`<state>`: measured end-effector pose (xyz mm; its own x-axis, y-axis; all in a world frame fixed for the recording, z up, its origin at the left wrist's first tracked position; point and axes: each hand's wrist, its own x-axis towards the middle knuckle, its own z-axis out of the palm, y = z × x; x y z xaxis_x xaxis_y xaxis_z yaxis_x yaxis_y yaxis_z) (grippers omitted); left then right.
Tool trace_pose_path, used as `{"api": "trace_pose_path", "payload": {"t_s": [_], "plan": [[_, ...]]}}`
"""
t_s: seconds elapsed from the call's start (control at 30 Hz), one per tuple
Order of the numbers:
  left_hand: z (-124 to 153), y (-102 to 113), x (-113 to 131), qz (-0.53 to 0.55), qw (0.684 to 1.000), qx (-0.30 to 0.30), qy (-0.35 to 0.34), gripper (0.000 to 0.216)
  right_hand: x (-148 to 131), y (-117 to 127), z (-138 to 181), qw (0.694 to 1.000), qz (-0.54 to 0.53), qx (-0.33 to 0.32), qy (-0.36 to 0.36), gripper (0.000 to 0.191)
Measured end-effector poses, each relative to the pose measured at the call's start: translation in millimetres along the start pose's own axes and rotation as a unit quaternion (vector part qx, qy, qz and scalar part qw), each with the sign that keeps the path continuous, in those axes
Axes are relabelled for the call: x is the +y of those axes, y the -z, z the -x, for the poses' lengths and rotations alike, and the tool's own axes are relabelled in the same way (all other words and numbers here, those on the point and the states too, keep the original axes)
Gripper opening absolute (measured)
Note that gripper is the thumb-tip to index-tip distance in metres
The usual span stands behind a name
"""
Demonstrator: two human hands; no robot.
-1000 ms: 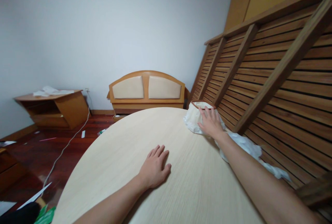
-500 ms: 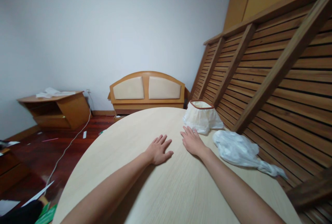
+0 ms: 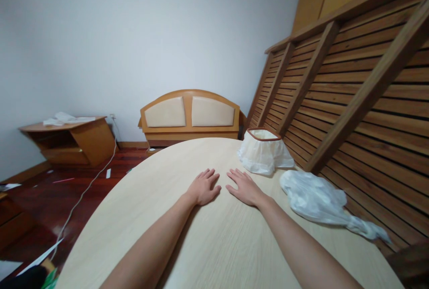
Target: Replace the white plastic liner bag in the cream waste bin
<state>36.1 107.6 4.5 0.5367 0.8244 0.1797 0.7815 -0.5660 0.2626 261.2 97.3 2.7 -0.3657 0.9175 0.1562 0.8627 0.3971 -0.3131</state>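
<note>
Palm down on the pale round wooden table (image 3: 214, 249), my left hand (image 3: 203, 187) has its fingers stretched out and holds nothing. My right hand (image 3: 246, 188) also lies flat on the tabletop, fingers spread and thumb pointing toward the left hand, with a small gap between the two. Beyond the right hand stands a bin (image 3: 263, 148) with a brown rim, draped in a white plastic bag liner that hides most of its sides. A knotted white plastic bag (image 3: 313, 197) lies to the right of that hand; its contents cannot be made out.
Slatted wooden panels (image 3: 335, 110) lean along the right side, close to the table's edge. A headboard (image 3: 189, 112) stands against the far wall. At left are a low wooden cabinet (image 3: 73, 139) and a white cable (image 3: 89, 186) across the dark red floor.
My right hand has shifted slightly left and its thumb now sticks out, closing the gap to my left hand. The left hand moved up slightly. The view shifted a little.
</note>
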Motion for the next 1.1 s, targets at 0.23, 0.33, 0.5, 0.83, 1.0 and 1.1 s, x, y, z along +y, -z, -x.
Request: {"api": "trace_pose_path", "payload": {"t_s": [0.23,0.33,0.5,0.83,1.0,1.1], "plan": [[-1,1,1,0.004,1.000,-0.002,-0.006,0.057,-1,-1,-3,1.000,-0.009,-0.003,-0.009,0.064],[-1,2,1,0.006,1.000,-0.003,-0.006,0.058,-1,-1,-3,1.000,-0.009,-0.005,-0.013,0.064],[-1,2,0,0.008,1.000,-0.008,-0.002,0.059,-2,-1,-4,1.000,-0.006,-0.007,-0.013,0.063],[-1,2,-1,0.012,1.000,-0.006,-0.002,0.058,3,-5,-7,1.000,-0.004,0.020,-0.005,0.058],[-1,1,-2,0.016,1.000,-0.001,-0.002,0.057,3,-8,-7,0.998,-0.005,0.055,0.011,0.052],[-1,1,-2,0.015,1.000,-0.001,0.000,0.056,3,2,-10,0.993,0.001,0.114,0.015,0.044]]}}
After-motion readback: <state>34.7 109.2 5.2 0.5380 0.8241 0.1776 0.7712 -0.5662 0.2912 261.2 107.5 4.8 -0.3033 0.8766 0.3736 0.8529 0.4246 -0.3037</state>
